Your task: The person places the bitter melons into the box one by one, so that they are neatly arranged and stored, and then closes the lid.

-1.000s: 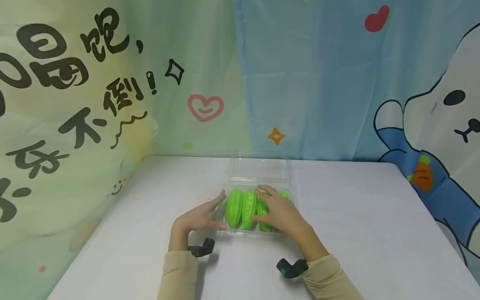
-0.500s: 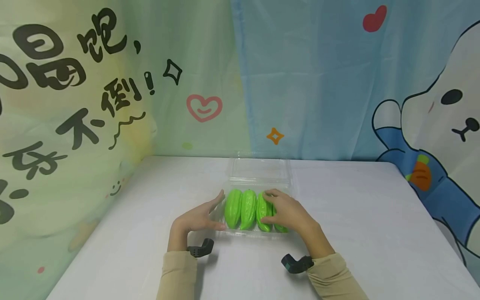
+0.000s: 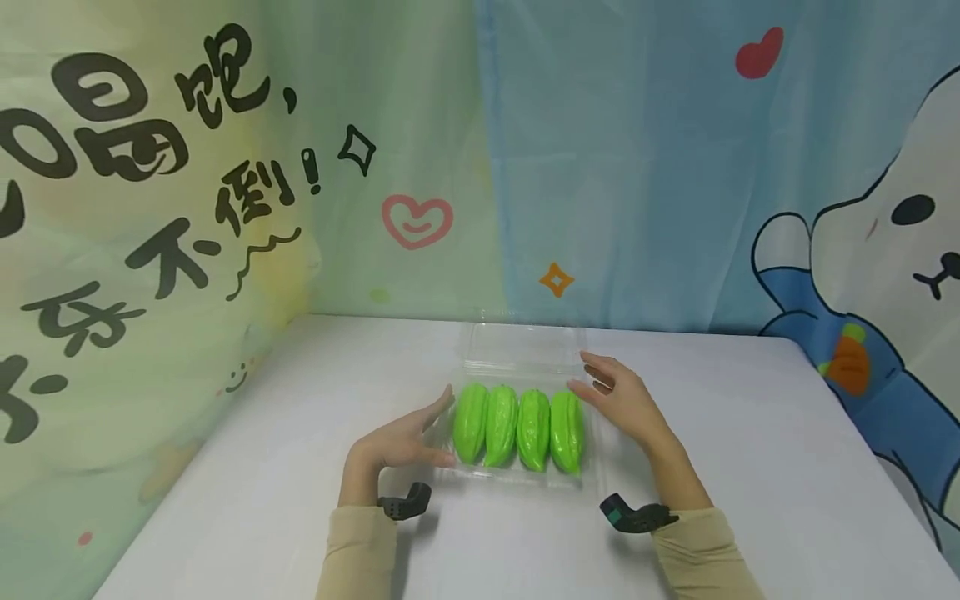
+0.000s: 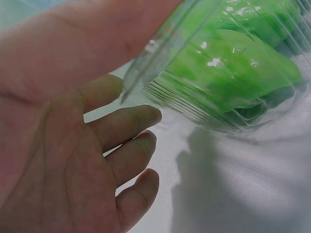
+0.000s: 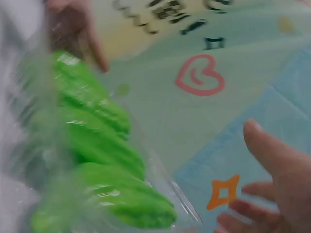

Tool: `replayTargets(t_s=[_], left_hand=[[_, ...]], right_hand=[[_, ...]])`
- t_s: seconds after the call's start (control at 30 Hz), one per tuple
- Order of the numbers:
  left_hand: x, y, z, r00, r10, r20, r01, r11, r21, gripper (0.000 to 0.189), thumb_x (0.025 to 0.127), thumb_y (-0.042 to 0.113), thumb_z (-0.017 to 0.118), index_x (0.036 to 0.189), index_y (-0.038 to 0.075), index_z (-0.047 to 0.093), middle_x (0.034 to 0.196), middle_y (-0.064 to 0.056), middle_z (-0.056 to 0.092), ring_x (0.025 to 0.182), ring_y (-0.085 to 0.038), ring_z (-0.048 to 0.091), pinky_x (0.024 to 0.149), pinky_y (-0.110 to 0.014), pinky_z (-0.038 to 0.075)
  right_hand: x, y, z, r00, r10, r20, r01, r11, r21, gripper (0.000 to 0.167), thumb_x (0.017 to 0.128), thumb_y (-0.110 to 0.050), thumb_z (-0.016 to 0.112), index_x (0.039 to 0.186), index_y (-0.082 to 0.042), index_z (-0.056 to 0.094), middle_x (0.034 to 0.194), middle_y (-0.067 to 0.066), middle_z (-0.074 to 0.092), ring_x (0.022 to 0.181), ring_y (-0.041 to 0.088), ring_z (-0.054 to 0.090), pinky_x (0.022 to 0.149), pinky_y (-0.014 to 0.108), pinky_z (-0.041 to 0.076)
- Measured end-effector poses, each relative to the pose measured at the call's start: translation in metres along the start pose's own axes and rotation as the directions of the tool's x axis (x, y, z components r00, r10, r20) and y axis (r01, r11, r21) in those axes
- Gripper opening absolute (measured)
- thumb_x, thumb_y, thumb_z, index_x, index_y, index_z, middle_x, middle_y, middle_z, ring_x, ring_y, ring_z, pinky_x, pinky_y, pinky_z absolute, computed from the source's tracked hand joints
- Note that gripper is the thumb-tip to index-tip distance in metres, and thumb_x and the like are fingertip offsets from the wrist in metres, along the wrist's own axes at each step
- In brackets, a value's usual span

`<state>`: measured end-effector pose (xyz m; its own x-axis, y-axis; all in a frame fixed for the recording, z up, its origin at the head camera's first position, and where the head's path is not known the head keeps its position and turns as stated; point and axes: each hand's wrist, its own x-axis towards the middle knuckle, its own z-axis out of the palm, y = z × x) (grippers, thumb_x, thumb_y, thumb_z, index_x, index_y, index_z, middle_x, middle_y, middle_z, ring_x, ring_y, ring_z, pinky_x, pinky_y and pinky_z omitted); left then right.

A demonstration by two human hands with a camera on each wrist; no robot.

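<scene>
In the head view, several bright green bitter melons (image 3: pixel 533 429) lie side by side in a clear plastic clamshell box (image 3: pixel 517 477). Its see-through lid (image 3: pixel 525 346) is folded back toward the curtain. My left hand (image 3: pixel 401 442) is at the box's left side, thumb and fingers spread along it. In the left wrist view the fingers (image 4: pixel 129 124) are extended beside the box's ridged wall. My right hand (image 3: pixel 630 404) is in the air just off the box's right rear, fingers apart, holding nothing; the right wrist view shows a gap between that hand (image 5: pixel 282 189) and the box.
The box stands on a white-covered table (image 3: pixel 315 358). A printed cloth curtain (image 3: pixel 637 167) hangs behind it and along the left side. Each wrist wears a black camera mount, the left one (image 3: pixel 405 502) and the right one (image 3: pixel 637 515).
My right hand has let go of the melons at the right and moved right and back, away from the box, uncovering them. The left hand has stayed at the box's left side.
</scene>
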<state>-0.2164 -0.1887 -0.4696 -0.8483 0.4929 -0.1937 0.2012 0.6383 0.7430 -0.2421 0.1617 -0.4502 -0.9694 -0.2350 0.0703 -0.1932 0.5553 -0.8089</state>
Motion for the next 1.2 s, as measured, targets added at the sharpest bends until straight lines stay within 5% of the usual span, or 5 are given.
replayTargets(t_s=[0.33,0.57,0.63,0.97,1.2], left_hand=[[-0.002,-0.001,0.001,1.0,0.013,0.003,-0.013,1.0,0.001,0.109,0.076,0.039,0.077,0.154,0.014,0.006,0.16,-0.007,0.01,0.147,-0.029,0.014,0.119,-0.05,0.02],[-0.001,-0.004,0.0,0.999,0.038,-0.002,-0.038,0.999,0.02,0.109,0.076,0.039,0.077,0.154,0.011,0.007,0.16,-0.009,0.011,0.146,-0.03,0.016,0.119,-0.049,0.02],[-0.001,-0.004,-0.001,0.999,0.047,-0.002,-0.047,0.999,0.023,0.109,0.076,0.04,0.077,0.154,0.011,0.007,0.16,-0.009,0.01,0.147,-0.029,0.016,0.119,-0.049,0.02],[-0.002,0.0,-0.001,0.999,0.042,0.009,-0.042,0.999,0.01,0.109,0.076,0.039,0.077,0.154,0.011,0.006,0.16,-0.009,0.01,0.147,-0.029,0.015,0.119,-0.049,0.019],[-0.002,0.0,-0.001,0.999,0.041,0.007,-0.041,0.999,-0.001,0.108,0.076,0.038,0.077,0.154,0.012,0.006,0.16,-0.01,0.01,0.147,-0.029,0.015,0.119,-0.048,0.02]], right_hand=[[0.033,0.043,-0.015,0.942,0.323,0.086,-0.333,0.884,0.328,0.084,0.092,-0.054,0.05,0.149,0.001,0.023,0.152,0.021,0.03,0.134,0.031,0.043,0.11,0.038,0.039],[0.054,0.064,-0.009,0.879,0.4,0.261,-0.465,0.596,0.655,0.079,0.095,-0.042,0.053,0.15,0.002,0.017,0.131,0.011,0.052,0.099,0.004,0.064,0.093,0.021,0.052],[0.058,0.067,-0.008,0.876,0.39,0.285,-0.471,0.559,0.683,0.079,0.095,-0.042,0.053,0.15,0.001,0.017,0.119,0.004,0.057,0.092,0.002,0.066,0.089,0.02,0.054],[0.069,0.071,-0.003,0.86,0.394,0.325,-0.502,0.536,0.678,0.081,0.091,-0.048,0.056,0.146,0.005,0.027,0.097,-0.004,0.06,0.082,0.005,0.067,0.08,0.021,0.057],[0.072,0.07,0.0,0.867,0.373,0.33,-0.494,0.559,0.666,0.082,0.092,-0.047,0.055,0.144,0.009,0.026,0.092,-0.005,0.063,0.081,0.004,0.068,0.077,0.02,0.058]])
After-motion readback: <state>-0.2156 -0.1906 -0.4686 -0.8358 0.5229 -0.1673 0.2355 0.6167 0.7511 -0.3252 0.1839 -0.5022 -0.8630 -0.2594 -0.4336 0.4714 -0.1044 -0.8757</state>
